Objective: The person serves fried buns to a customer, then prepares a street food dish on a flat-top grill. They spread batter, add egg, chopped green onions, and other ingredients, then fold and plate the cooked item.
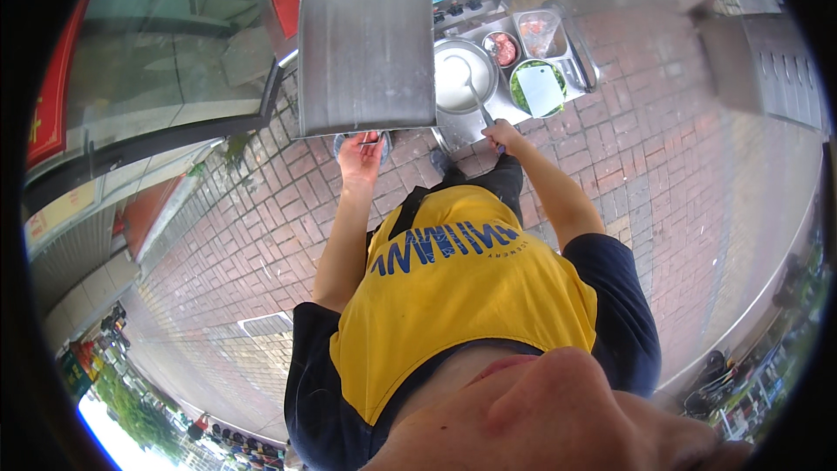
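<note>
My left hand (361, 158) is at the near edge of a flat metal steamer drawer (367, 49), with its fingers closed on the wire handle there. To the right, my right hand (502, 135) grips the handle of a metal ladle (473, 86). The ladle's bowl end rests in a round metal pot of white batter-like liquid (451, 88). Beside the pot stand a small metal bowl of raw meat (505, 51) and a round container of chopped greens (558, 103). A pale flat scraper (539, 89) lies over the greens.
A rectangular metal tray (562, 46) holds a plastic bag with orange-red contents. Control knobs (456, 9) are on the metal cart behind the pot. A metal rail (584, 55) bounds the side shelf on the right. A glass panel (176, 46) stands at the left, over brick paving (288, 235).
</note>
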`<state>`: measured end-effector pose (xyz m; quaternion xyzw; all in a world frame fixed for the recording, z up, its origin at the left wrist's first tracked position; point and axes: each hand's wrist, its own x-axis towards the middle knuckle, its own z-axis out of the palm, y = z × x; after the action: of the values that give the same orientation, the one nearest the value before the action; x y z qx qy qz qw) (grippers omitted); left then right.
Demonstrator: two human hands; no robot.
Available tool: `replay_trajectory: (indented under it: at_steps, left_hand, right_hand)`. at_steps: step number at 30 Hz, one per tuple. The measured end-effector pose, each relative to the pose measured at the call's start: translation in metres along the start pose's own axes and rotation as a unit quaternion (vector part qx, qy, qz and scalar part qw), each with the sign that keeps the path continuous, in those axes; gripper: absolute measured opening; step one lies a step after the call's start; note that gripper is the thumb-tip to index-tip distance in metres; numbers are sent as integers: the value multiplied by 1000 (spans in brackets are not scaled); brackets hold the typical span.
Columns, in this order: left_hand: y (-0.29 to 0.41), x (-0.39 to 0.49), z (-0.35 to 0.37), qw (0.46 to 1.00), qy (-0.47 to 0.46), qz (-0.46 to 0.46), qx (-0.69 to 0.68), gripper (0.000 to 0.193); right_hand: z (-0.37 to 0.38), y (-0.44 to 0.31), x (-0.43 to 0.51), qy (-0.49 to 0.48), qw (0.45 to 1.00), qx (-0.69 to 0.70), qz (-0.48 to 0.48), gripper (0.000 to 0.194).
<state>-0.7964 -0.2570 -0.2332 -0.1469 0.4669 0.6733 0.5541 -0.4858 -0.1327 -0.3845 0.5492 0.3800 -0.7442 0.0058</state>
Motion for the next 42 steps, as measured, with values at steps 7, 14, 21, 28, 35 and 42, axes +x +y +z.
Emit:
replay_trajectory:
  at_steps: [7,14,21,28,35,42]
  left_hand:
    - [-3,6,-7,1000,0,-9,-6,16]
    - [6,15,-24,1000,8,6,0,17]
    - [8,21,-44,999,8,29,-14,20]
    - [11,24,-57,998,-26,18,-53,17]
    - [-18,-8,-27,995,-90,-13,-43,11]
    - [-35,-28,-13,992,-104,-52,-47,17]
  right_hand:
    - [0,-11,-37,-126,948,285,59,26]
    - [-3,-33,-84,-140,945,286,80,26]
    - [2,-81,-185,-146,945,283,71,27]
    - [43,-154,-303,-56,983,171,45,21]
    - [82,-185,-332,-76,988,128,43,17]
    - [116,-148,-283,-55,995,-35,-71,23]
